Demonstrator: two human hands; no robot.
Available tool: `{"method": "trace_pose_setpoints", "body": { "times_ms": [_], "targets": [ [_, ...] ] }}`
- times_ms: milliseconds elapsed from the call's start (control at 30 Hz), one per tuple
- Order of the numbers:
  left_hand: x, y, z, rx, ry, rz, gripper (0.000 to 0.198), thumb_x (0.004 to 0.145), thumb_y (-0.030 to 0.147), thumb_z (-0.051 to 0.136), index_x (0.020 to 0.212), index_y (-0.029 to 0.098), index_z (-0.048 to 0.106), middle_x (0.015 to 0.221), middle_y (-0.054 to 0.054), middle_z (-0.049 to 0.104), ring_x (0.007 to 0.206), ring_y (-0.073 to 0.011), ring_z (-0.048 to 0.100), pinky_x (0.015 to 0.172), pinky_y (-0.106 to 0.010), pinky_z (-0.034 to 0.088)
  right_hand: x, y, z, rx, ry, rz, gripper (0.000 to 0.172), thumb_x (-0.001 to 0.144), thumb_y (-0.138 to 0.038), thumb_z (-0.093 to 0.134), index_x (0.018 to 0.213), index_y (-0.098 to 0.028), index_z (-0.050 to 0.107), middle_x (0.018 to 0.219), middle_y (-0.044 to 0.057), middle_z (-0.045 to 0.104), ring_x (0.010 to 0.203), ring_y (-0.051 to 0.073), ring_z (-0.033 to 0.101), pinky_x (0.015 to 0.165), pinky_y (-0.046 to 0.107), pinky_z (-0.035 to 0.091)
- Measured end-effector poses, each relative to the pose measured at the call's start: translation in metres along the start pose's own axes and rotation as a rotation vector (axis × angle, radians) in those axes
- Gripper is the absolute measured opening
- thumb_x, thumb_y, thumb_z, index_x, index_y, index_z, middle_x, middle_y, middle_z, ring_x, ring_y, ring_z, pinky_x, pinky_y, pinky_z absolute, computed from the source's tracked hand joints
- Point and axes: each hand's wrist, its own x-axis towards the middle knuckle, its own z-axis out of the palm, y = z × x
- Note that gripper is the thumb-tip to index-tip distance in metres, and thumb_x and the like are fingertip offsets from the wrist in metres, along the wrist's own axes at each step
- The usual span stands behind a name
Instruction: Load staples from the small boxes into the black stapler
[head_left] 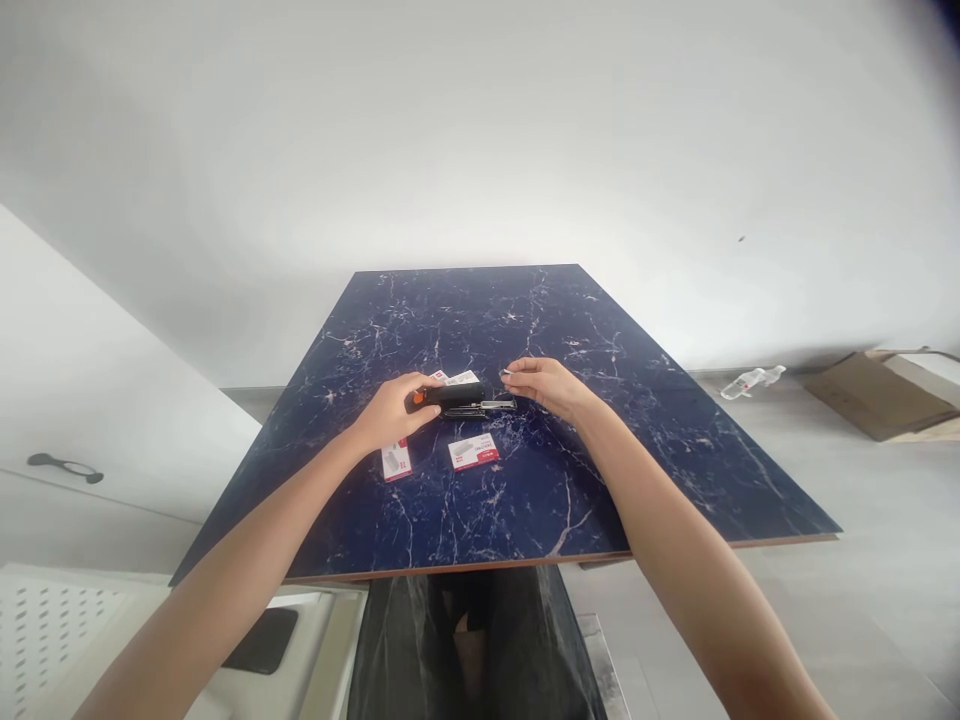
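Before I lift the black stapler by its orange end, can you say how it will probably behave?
The black stapler should stay stiff: its body looks rigid. It may feel rather heavy for its size, since its silvery rail looks metallic. Because that rail sticks out opposite the orange end, where the left hand holds it, the rail side could dip.
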Motion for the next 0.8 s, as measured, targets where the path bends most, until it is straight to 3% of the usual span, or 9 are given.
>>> {"method": "trace_pose_setpoints", "body": {
  "times_ms": [100, 200, 333, 467, 567, 800],
  "targets": [
    [0.000, 0.001, 0.000, 0.005, -0.004, -0.001, 0.036, 0.089, 0.042, 0.060, 0.120, 0.023, 0.066, 0.116, -0.008, 0.070, 0.104, -0.0276, 0.064, 0.090, -0.043, 0.049, -0.003, -0.004, 0.003, 0.049, -0.091, 0.080, 0.024, 0.067, -0.021, 0.088, 0.087, -0.017, 0.073, 0.095, 0.008, 0.076, 0.091, 0.019, 0.072, 0.089, 0.029, 0.060],
    [0.000, 0.000, -0.001, 0.012, -0.003, -0.001, 0.036, 0.089, 0.041, 0.061, 0.120, 0.023, 0.066, 0.117, -0.008, 0.069, 0.104, -0.0271, 0.064, 0.090, -0.042, 0.049, -0.006, -0.008, 0.005, -0.016, -0.171, 0.071, 0.027, 0.068, -0.025, 0.088, 0.091, -0.017, 0.076, 0.096, 0.008, 0.077, 0.092, 0.020, 0.071, 0.088, 0.031, 0.059],
    [0.001, 0.000, 0.000, 0.016, -0.005, 0.007, 0.035, 0.089, 0.040, 0.061, 0.119, 0.023, 0.066, 0.117, -0.008, 0.069, 0.104, -0.0264, 0.065, 0.090, -0.041, 0.049, -0.008, -0.011, 0.004, -0.217, -0.093, 0.004, 0.028, 0.069, -0.035, 0.086, 0.091, -0.020, 0.077, 0.095, 0.006, 0.077, 0.087, 0.020, 0.070, 0.082, 0.032, 0.057],
    [0.000, 0.000, 0.000, 0.019, -0.001, 0.012, 0.035, 0.089, 0.040, 0.061, 0.120, 0.023, 0.066, 0.117, -0.008, 0.070, 0.104, -0.0268, 0.065, 0.090, -0.041, 0.049, -0.010, -0.012, 0.008, -0.565, 0.011, -0.153, 0.022, 0.068, -0.037, 0.083, 0.077, -0.021, 0.072, 0.090, 0.002, 0.076, 0.078, 0.017, 0.067, 0.075, 0.030, 0.052],
    [0.000, 0.000, 0.000, 0.018, -0.003, 0.009, 0.035, 0.089, 0.040, 0.061, 0.120, 0.023, 0.066, 0.117, -0.007, 0.070, 0.104, -0.0268, 0.065, 0.090, -0.041, 0.049, -0.013, -0.013, 0.014, -0.735, -0.040, -0.219, 0.018, 0.070, -0.036, 0.080, 0.076, -0.022, 0.071, 0.083, -0.001, 0.074, 0.072, 0.015, 0.065, 0.070, 0.027, 0.048],
    [0.000, 0.001, 0.000, 0.023, 0.001, 0.007, 0.034, 0.088, 0.038, 0.061, 0.119, 0.024, 0.066, 0.117, -0.007, 0.070, 0.104, -0.0264, 0.065, 0.090, -0.041, 0.049, -0.015, -0.011, 0.020, -0.799, -0.131, -0.246, 0.016, 0.072, -0.036, 0.078, 0.075, -0.022, 0.070, 0.077, -0.004, 0.070, 0.069, 0.013, 0.061, 0.066, 0.025, 0.043]
  ]
}}
